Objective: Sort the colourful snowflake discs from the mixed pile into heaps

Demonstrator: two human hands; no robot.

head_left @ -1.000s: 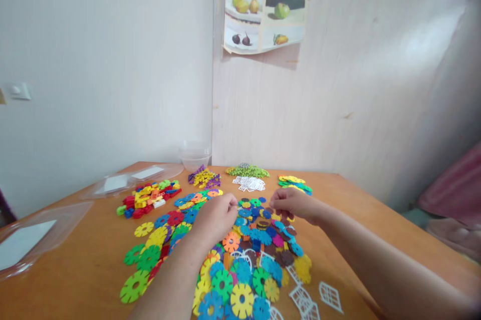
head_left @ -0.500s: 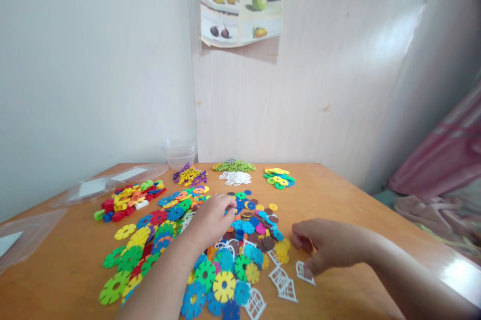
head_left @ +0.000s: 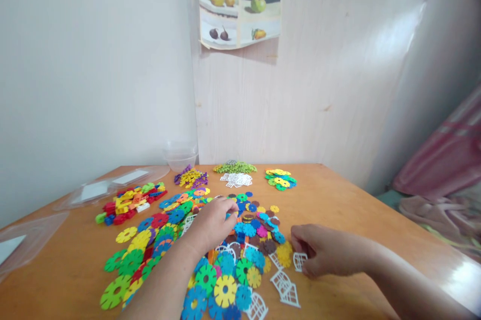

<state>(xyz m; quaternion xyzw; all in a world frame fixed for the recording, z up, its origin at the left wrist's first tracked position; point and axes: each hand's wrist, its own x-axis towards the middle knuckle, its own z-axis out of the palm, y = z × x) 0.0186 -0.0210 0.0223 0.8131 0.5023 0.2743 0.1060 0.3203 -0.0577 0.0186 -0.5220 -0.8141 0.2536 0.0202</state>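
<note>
My left hand (head_left: 212, 222) rests on a spread of colourful plastic snowflake discs (head_left: 225, 265) in the middle of the wooden table (head_left: 338, 210), its fingertips curled over small blue and dark pieces. To the right, my right hand (head_left: 325, 255) pinches a white window-shaped piece (head_left: 299, 261) at the edge of the pile. More white window pieces (head_left: 285, 287) lie just in front of it.
Sorted piles sit toward the back: red and yellow blocks (head_left: 130, 202), purple and yellow pieces (head_left: 191, 178), green pieces (head_left: 235, 167), white pieces (head_left: 236, 179), green and yellow discs (head_left: 280, 179). Clear plastic lids (head_left: 97, 190) lie at left, a clear bowl (head_left: 181, 155) by the wall.
My right hand left the disc pile, moved right and toward me, and closed on a white window piece. The view shifted to the right. My left hand stayed on the pile.
</note>
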